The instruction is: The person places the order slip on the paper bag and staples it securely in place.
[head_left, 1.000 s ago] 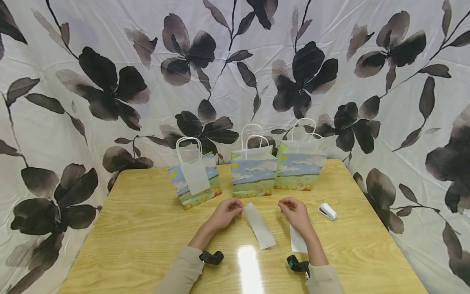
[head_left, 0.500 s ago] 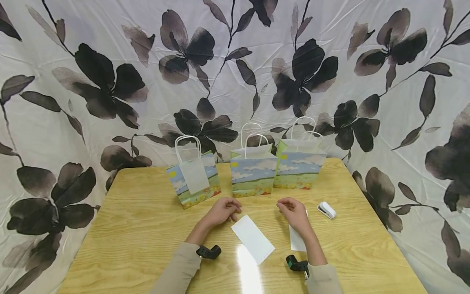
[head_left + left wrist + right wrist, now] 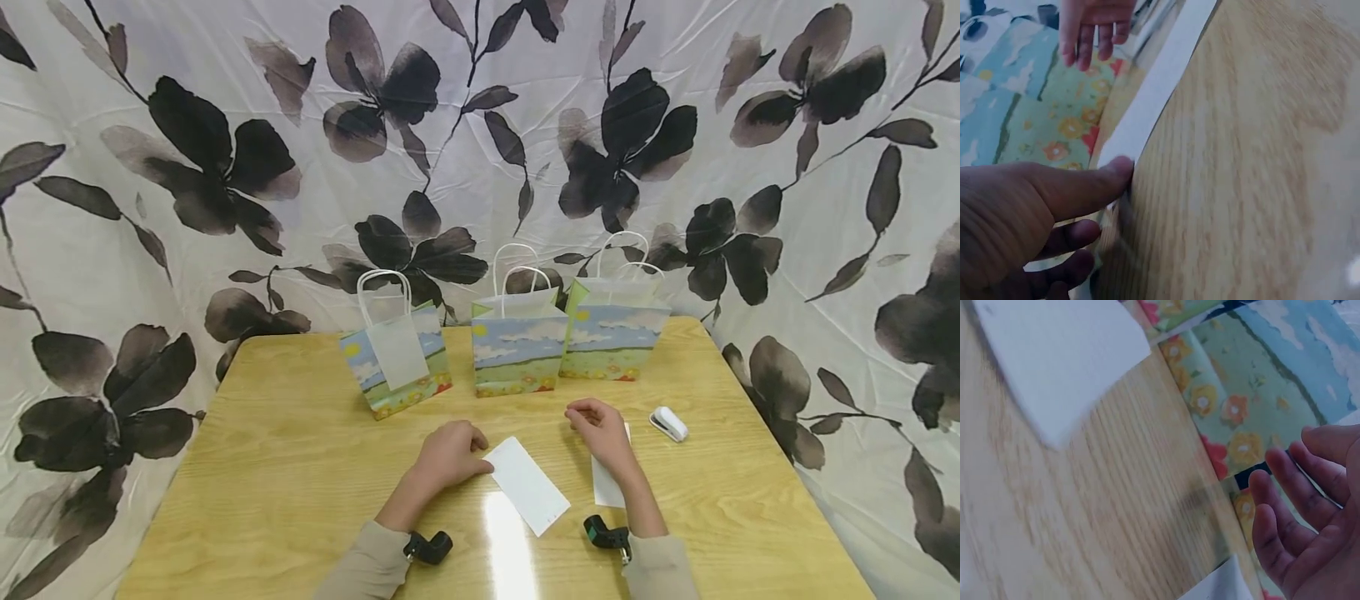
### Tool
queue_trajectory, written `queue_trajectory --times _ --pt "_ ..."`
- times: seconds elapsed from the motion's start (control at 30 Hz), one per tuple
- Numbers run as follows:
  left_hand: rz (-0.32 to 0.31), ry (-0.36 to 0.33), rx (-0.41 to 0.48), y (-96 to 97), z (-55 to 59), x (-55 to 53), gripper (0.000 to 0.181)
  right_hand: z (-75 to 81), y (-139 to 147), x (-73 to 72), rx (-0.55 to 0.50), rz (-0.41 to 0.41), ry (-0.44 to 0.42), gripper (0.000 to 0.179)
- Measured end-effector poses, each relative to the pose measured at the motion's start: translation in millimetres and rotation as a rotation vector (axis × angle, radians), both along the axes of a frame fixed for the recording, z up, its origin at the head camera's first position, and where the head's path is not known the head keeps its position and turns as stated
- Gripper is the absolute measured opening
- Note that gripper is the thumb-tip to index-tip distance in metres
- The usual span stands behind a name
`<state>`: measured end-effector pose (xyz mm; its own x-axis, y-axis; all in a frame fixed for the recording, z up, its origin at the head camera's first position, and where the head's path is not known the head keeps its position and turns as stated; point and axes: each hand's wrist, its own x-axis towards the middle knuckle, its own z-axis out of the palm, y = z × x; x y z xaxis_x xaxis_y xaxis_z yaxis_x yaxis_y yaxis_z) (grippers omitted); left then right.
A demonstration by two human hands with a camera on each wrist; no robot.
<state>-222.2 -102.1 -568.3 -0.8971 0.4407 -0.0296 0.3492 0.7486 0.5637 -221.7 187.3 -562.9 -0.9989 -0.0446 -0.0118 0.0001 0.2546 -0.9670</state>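
My left hand (image 3: 448, 457) pinches one corner of a white paper slip (image 3: 527, 487), the thumb on its near face in the left wrist view. The slip (image 3: 1163, 81) is tilted there, so a narrow strip of it shows. My right hand (image 3: 603, 433) hovers with relaxed, loosely bent fingers and holds nothing; in the right wrist view its palm (image 3: 1329, 544) shows beside a bag. Below the right hand and forearm, partly hidden, lies a second white paper slip (image 3: 606, 490).
Three paper gift bags with a meadow print, a left bag (image 3: 435, 333), a middle bag (image 3: 519, 354) and a right bag (image 3: 615, 337), stand at the table's back. White paper (image 3: 397, 354) covers part of the left one's front. A white stapler (image 3: 667, 423) lies at right.
The slip turned from a narrow slanted strip to showing its broad face, and shifted slightly right. My left hand moved nearer and its thumb reached the corner. The right hand barely moved.
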Motion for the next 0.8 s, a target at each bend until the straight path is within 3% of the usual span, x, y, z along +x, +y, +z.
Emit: queue_trajectory --times 0.2,0.37,0.57,0.8 --pt "0.033 -0.078 0.107 -1.2 -6.7 -3.6 0.009 -2.2 -3.7 0.1 -0.029 0.007 -0.033 0.035" --pt "0.017 -0.079 0.184 -3.1 -7.2 -9.7 0.005 -1.6 -4.9 -0.2 -0.021 0.017 -0.032 0.035" --pt "0.008 -0.181 0.314 -10.5 3.1 -14.3 0.006 2.6 -2.3 -0.6 -0.011 0.014 -0.013 0.033" --pt "0.055 -0.159 0.423 -15.1 20.5 -26.0 0.008 6.9 -4.5 -1.4 -0.017 0.025 -0.019 0.034"
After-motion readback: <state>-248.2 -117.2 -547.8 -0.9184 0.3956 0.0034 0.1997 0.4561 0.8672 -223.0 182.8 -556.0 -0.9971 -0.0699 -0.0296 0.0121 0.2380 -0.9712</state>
